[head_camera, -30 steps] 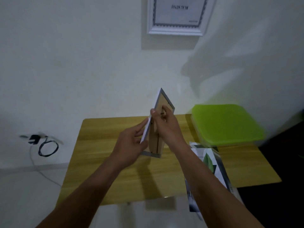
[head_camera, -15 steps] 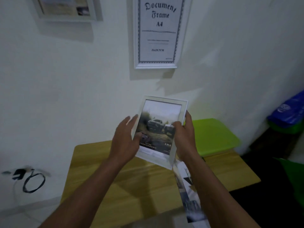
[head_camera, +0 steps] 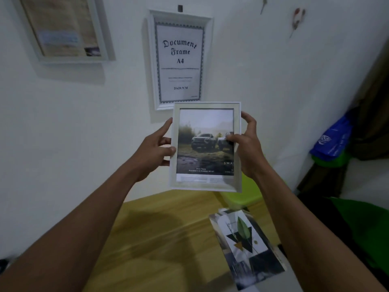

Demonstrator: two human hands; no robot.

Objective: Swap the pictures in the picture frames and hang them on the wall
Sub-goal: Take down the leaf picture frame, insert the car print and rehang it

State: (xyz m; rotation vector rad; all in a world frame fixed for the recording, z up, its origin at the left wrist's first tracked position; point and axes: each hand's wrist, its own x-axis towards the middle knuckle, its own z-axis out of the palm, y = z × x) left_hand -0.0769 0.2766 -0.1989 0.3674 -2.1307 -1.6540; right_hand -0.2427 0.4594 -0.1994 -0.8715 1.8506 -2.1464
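The white frame (head_camera: 205,147) has gone up higher, closer to the wall. The left hand (head_camera: 154,151) and right hand (head_camera: 245,148) grip its sides. Below, a leaf picture (head_camera: 244,241) lies on the worktop (head_camera: 160,239).

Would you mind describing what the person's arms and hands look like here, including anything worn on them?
Both forearms are bare right down to the frame's lower edge, with no sleeve in view. The left hand and right hand wear no gloves. No ring, watch or bracelet shows on either wrist or on the visible fingers, and no markings can be made out in this dim, slightly blurred head view.
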